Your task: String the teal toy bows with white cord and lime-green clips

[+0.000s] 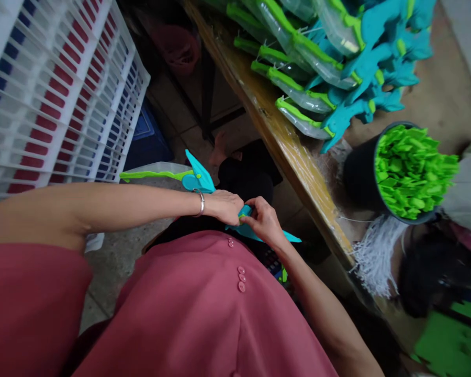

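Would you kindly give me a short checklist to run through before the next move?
1. Left hand gripping the turquoise piece: ok.
2. Right hand on the same piece: ok, thumb and fingers pinching it.
3. Fit of the part between the fingers: cannot tell, hands cover it.
4. Bucket stocked with green parts: ok, heaped full.
5. White strings fully on the table: not ok, hanging over its edge.

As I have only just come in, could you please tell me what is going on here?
A person in a dark pink top is holding a turquoise and green plastic piece in front of their body. The left hand grips it while the right hand pinches it close beside. Similar pieces lie piled on the table, along with white strings and a dark bucket heaped with small green parts.
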Demonstrator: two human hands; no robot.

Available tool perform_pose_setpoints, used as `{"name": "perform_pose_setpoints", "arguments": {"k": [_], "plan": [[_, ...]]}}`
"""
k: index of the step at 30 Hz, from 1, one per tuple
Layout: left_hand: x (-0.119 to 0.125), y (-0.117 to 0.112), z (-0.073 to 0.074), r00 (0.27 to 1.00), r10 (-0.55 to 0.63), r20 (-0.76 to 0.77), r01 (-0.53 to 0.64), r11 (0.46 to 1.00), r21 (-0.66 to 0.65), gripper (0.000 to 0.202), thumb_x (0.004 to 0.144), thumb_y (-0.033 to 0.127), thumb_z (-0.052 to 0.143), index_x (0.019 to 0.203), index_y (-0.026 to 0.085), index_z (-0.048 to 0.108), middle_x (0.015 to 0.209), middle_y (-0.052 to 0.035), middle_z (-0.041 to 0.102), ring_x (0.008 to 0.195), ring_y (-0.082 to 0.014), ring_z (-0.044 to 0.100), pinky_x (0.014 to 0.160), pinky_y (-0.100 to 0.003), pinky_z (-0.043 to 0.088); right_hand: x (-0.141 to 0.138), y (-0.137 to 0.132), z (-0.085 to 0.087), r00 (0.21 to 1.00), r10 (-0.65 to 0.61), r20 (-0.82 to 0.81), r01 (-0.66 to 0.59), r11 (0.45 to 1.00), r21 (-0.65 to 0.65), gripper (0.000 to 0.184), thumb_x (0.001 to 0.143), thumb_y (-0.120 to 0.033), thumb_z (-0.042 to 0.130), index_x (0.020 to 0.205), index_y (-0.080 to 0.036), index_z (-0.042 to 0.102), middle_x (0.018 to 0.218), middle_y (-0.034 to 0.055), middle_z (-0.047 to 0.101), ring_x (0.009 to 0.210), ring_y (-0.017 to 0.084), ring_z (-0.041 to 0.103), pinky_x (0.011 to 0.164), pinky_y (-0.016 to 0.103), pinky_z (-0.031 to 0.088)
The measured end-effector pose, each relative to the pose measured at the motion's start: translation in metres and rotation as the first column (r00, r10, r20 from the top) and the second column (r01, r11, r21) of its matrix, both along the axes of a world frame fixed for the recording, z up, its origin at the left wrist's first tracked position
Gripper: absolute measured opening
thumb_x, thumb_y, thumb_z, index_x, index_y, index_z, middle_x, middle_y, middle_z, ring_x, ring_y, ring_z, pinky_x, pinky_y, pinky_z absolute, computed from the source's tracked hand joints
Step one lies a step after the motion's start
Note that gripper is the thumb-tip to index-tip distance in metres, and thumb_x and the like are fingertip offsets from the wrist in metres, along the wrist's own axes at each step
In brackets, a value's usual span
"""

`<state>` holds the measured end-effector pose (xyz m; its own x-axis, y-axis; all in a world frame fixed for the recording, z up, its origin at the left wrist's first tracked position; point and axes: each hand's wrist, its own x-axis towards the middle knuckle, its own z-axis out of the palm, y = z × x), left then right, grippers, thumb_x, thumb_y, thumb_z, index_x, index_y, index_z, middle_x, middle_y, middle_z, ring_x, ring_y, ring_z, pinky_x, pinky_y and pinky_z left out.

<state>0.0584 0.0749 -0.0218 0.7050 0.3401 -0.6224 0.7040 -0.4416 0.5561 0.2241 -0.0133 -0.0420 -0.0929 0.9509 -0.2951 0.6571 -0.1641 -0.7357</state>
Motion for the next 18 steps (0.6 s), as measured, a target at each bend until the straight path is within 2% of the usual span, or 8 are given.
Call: {"name": "perform_pose_setpoints", "arguments": {"k": [3, 7, 10, 12, 14, 16, 18], "plan": [[-0.004, -0.003, 0.0, 0.997, -0.072, 0.041, 0.071, 0.997, 0.045, 0.039, 0.077, 0.04, 0.071, 0.103, 0.012, 0.078, 0.106, -0.0246, 0.078, 0.102, -0.0438, 0.074, 0.077, -0.042, 0.056, -0.006, -0.003, 0.003, 1.0, -0.017, 0.018, 0.017, 1.0, 0.002, 0.031, 0.07, -0.016, 0.078, 0.097, -0.02, 0.062, 0.09, -0.0005, 0.058, 0.074, 0.015, 0.054, 0.066, 0.027, 0.044], [-0.019, -0.011, 0.003, 0.982, -0.156, 0.106, 0.142, 0.982, 0.124, 0.037, 0.082, 0.038, 0.07, 0.109, 0.014, 0.076, 0.108, -0.0217, 0.078, 0.103, -0.0411, 0.074, 0.081, -0.041, 0.056, -0.023, -0.014, 0.009, 0.999, -0.034, 0.03, 0.033, 0.999, 0.034, 0.033, 0.068, -0.015, 0.083, 0.094, -0.018, 0.062, 0.089, -0.0015, 0.059, 0.075, 0.014, 0.056, 0.064, 0.025, 0.045], [-0.033, -0.015, 0.0, 0.976, -0.165, 0.145, 0.137, 0.973, 0.187, 0.041, 0.091, 0.043, 0.06, 0.117, 0.014, 0.072, 0.117, -0.0194, 0.077, 0.11, -0.039, 0.072, 0.088, -0.043, 0.054, -0.018, -0.016, 0.027, 1.0, 0.015, -0.001, -0.015, 0.998, 0.055, 0.026, 0.077, -0.014, 0.08, 0.099, -0.018, 0.066, 0.087, -0.0024, 0.064, 0.071, 0.011, 0.059, 0.063, 0.022, 0.048], [-0.043, -0.016, -0.006, 0.978, -0.092, 0.188, 0.061, 0.985, 0.162, 0.044, 0.093, 0.047, 0.057, 0.121, 0.016, 0.071, 0.12, -0.0171, 0.076, 0.112, -0.0386, 0.071, 0.09, -0.043, 0.053, 0.007, -0.013, 0.052, 0.999, 0.036, -0.012, -0.035, 0.996, 0.087, 0.027, 0.083, -0.018, 0.078, 0.107, -0.02, 0.068, 0.089, -0.0024, 0.069, 0.07, 0.01, 0.062, 0.063, 0.021, 0.05], [-0.055, -0.013, -0.013, 0.968, 0.019, 0.252, -0.038, 0.997, 0.073, 0.041, 0.092, 0.051, 0.058, 0.113, 0.019, 0.073, 0.113, -0.0125, 0.078, 0.105, -0.036, 0.072, 0.085, -0.039, 0.052, 0.049, -0.006, 0.082, 1.0, -0.008, 0.016, 0.006, 0.989, 0.146, 0.028, 0.085, -0.028, 0.078, 0.111, -0.022, 0.07, 0.095, -0.0003, 0.072, 0.074, 0.012, 0.065, 0.067, 0.023, 0.052], [-0.067, -0.008, -0.018, 0.941, 0.124, 0.316, -0.114, 0.992, -0.051, 0.039, 0.092, 0.054, 0.057, 0.1, 0.02, 0.074, 0.1, -0.0072, 0.078, 0.094, -0.0314, 0.073, 0.081, -0.034, 0.051, 0.105, 0.006, 0.11, 0.986, -0.14, 0.089, 0.116, 0.965, 0.233, 0.024, 0.09, -0.04, 0.071, 0.105, -0.021, 0.072, 0.096, 0.0022, 0.073, 0.079, 0.015, 0.066, 0.072, 0.027, 0.054], [-0.078, -0.002, -0.021, 0.904, 0.222, 0.366, -0.17, 0.971, -0.168, 0.043, 0.094, 0.057, 0.053, 0.092, 0.019, 0.074, 0.092, -0.0042, 0.077, 0.089, -0.0279, 0.071, 0.08, -0.031, 0.05, 0.163, 0.024, 0.128, 0.926, -0.33, 0.181, 0.26, 0.909, 0.326, 0.034, 0.096, -0.046, 0.055, 0.108, -0.018, 0.071, 0.086, 0.0042, 0.071, 0.07, 0.017, 0.064, 0.065, 0.029, 0.053]]}}
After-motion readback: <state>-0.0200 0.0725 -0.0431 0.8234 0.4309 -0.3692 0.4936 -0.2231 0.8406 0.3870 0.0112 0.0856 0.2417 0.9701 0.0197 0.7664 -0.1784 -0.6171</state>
